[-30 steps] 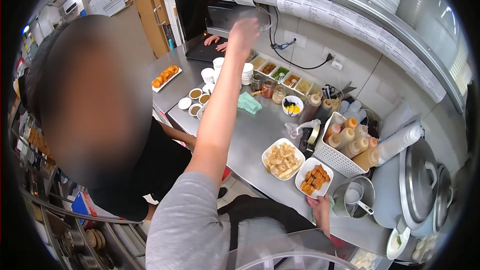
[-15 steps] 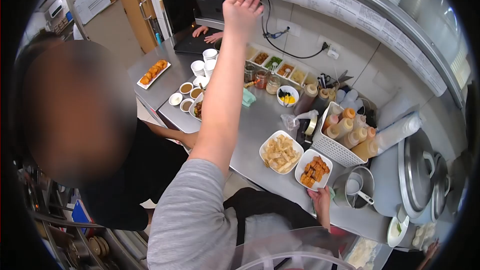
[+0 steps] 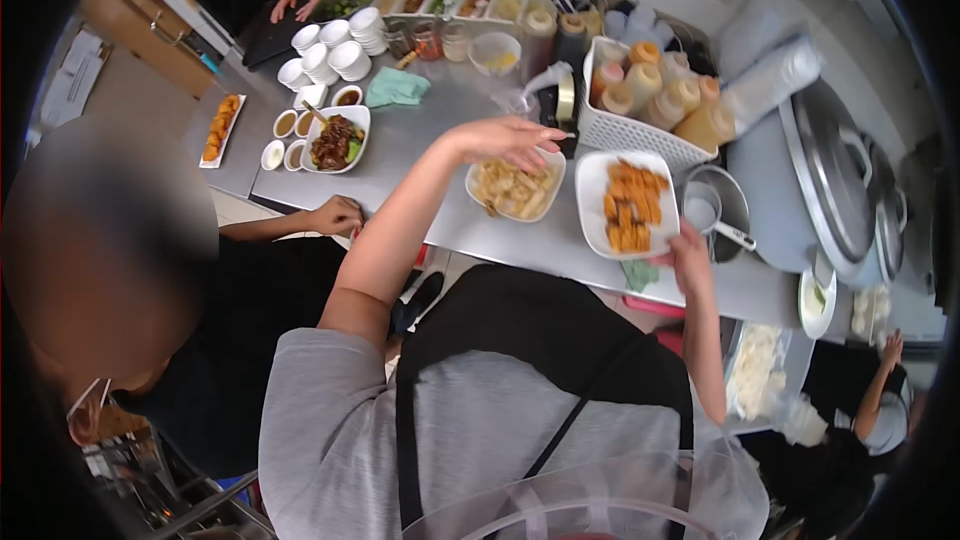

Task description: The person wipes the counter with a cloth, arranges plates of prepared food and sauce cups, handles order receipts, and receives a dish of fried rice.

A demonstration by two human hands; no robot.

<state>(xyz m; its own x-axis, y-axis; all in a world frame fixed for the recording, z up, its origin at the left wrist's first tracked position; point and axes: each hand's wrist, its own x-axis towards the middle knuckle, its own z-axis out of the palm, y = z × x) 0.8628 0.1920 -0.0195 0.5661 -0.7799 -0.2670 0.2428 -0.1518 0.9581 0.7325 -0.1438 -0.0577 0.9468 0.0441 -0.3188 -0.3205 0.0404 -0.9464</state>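
Observation:
My left hand (image 3: 508, 143) hovers palm down over the near bowl of pale fried pieces (image 3: 515, 188), its fingers stretched out and holding nothing. At the right, my right hand (image 3: 686, 252) grips the lower right corner of a white dish (image 3: 592, 210) filled with orange-brown fried pieces (image 3: 635, 205). A green cloth (image 3: 640, 275) lies just below that dish at the counter's edge. The dish is close to the bowl's right side, with a gap between them.
A person (image 3: 250, 290) stands at the left. White basket (image 3: 650, 135) of sauce bottles behind the dish; metal pot (image 3: 735, 210) at its right. Stacked cups (image 3: 318, 62), a bowl of dark glazed food (image 3: 337, 143) and a green cloth (image 3: 397, 87) stand back left.
My left arm has come down from the hanging paper slips to above the bowl of pale pieces. The view has tilted down. The dish in my right hand appears lifted or moved nearer the camera.

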